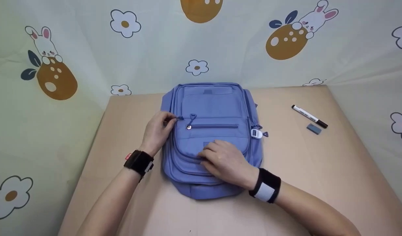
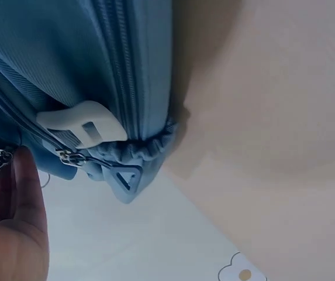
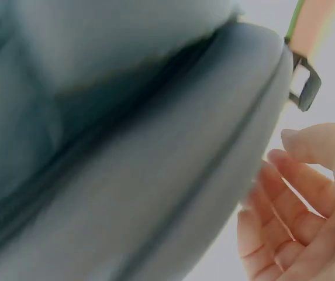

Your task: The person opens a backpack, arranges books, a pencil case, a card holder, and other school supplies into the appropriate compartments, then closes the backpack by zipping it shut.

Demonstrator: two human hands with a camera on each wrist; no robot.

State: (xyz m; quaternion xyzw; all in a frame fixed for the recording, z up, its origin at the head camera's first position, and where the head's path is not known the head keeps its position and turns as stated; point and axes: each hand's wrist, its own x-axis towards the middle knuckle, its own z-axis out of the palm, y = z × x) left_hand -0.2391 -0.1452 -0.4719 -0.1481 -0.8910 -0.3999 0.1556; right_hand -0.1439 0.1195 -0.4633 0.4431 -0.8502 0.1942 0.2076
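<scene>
A blue backpack [image 1: 214,106] lies front side up on the table. At the left edge of its front pocket, my left hand [image 1: 160,131] pinches a zipper pull [image 1: 180,118] between thumb and fingers; the left wrist view also shows the pull's metal slider [image 2: 2,159] there. My right hand [image 1: 225,160] is over the lower front of the bag, fingers loosely bent and gripping nothing. In the right wrist view, its fingertips [image 3: 277,157] are beside the pocket's edge; whether they touch the fabric is hard to tell. A shorter zipper [image 1: 214,126] runs across the front.
To the right of the bag lie a black-and-white marker [image 1: 309,116] and a small blue-grey block [image 1: 314,128]. A white buckle [image 1: 256,133] sits on the bag's right side. Behind the tan table [image 1: 286,154] hangs a patterned cloth [image 1: 233,42].
</scene>
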